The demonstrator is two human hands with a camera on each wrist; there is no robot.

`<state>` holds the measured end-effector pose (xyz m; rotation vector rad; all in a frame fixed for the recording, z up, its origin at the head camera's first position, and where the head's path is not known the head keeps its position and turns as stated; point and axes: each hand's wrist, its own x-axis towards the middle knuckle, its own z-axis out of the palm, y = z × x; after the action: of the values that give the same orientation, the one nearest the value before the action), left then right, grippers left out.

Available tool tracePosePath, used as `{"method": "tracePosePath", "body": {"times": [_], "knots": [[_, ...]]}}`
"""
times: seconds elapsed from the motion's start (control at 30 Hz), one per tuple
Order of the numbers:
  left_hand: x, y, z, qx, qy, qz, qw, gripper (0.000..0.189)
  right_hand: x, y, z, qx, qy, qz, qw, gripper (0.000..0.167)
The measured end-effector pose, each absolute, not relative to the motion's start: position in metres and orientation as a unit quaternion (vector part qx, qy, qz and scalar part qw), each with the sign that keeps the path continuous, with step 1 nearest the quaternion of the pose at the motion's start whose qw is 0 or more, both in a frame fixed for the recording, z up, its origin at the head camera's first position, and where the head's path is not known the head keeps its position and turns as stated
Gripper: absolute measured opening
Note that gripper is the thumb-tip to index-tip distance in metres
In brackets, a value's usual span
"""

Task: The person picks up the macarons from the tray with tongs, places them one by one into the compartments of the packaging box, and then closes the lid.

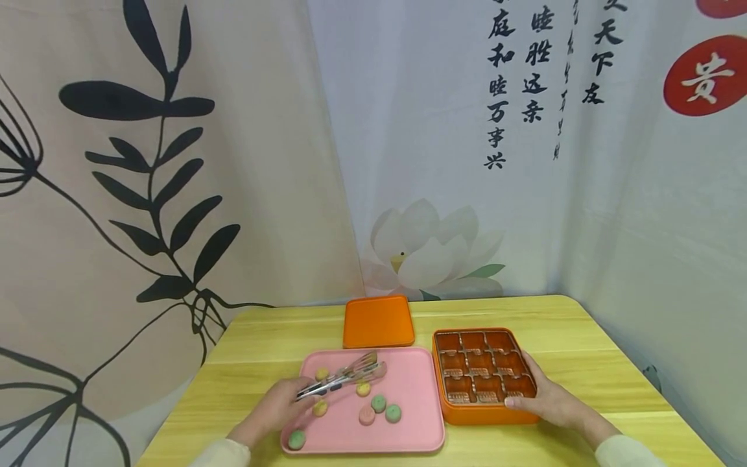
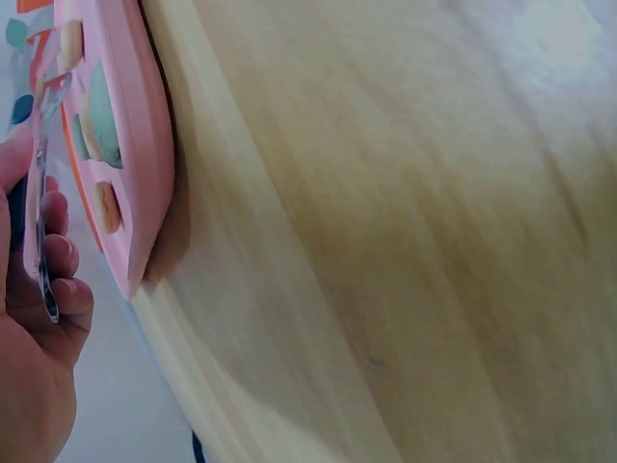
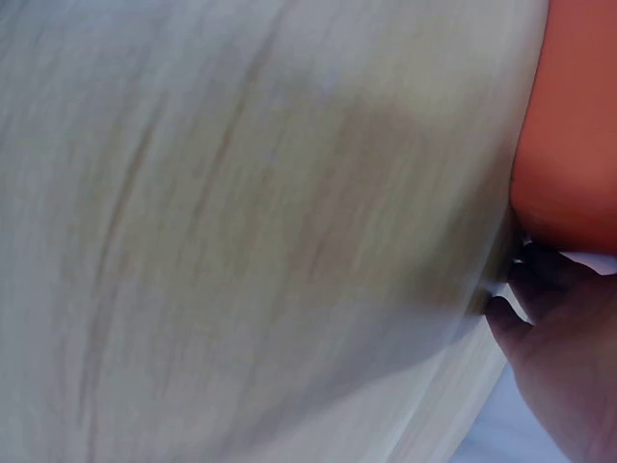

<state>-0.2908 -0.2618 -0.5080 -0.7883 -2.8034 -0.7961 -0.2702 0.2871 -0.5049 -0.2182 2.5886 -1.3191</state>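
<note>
Tongs (image 1: 351, 372): one pair, held above the pink tray by the left hand, heads slanting toward the far side.
Left hand (image 1: 281, 403): fingers curled round the tongs' handles, near the tray's left edge.
Right hand (image 1: 553, 401): grips the near right corner of the orange box, thumb at the near rim, fingers along the side.
Orange box (image 1: 490, 415): one, just right of the tray, with nine compartments in three rows of three.
Pink tray (image 1: 417, 389): one, flat on the table (image 1: 251, 353).
Yellow macarons (image 1: 363, 389): three seen, all near the tongs.
Green macarons (image 1: 393, 413): three seen, two around the tray's middle, one in the near left corner.
Pink macaron (image 1: 366, 416): one plainly seen, just beside the green pair; whether others lie under the tongs, I cannot tell.
Orange lid (image 1: 378, 322): one, lying behind the tray.
</note>
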Motion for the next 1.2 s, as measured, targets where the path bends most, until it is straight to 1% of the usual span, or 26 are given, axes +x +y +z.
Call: {"method": "tracePosePath", "body": {"times": [0.23, 0.3, 0.4, 0.7, 0.87, 1.2], "knots": [[-0.2905, -0.2575, -0.5052, -0.242, -0.932, -0.268, 0.024, 0.015, -0.2701, 0.288, -0.5068, -0.073, 0.882, -0.452, 0.111, 0.114], [-0.2909, -0.2564, -0.5053, -0.239, -0.933, -0.268, 0.023, 0.013, -0.2699, 0.288, -0.5073, -0.074, 0.881, -0.454, 0.11, 0.114], [-0.2914, -0.2553, -0.5058, -0.24, -0.934, -0.261, 0.03, 0.009, -0.27, 0.2879, -0.5081, -0.072, 0.881, -0.454, 0.11, 0.114], [-0.2919, -0.2546, -0.5041, -0.241, -0.934, -0.255, 0.067, 0.008, -0.2707, 0.2884, -0.5084, -0.074, 0.885, -0.446, 0.108, 0.114], [-0.2928, -0.2544, -0.5027, -0.225, -0.941, -0.245, 0.069, 0.007, -0.2713, 0.2887, -0.5077, -0.084, 0.882, -0.452, 0.104, 0.113], [-0.2912, -0.2537, -0.5012, -0.227, -0.938, -0.249, 0.077, 0.005, -0.2701, 0.2879, -0.5075, -0.08, 0.88, -0.456, 0.107, 0.113]]}}
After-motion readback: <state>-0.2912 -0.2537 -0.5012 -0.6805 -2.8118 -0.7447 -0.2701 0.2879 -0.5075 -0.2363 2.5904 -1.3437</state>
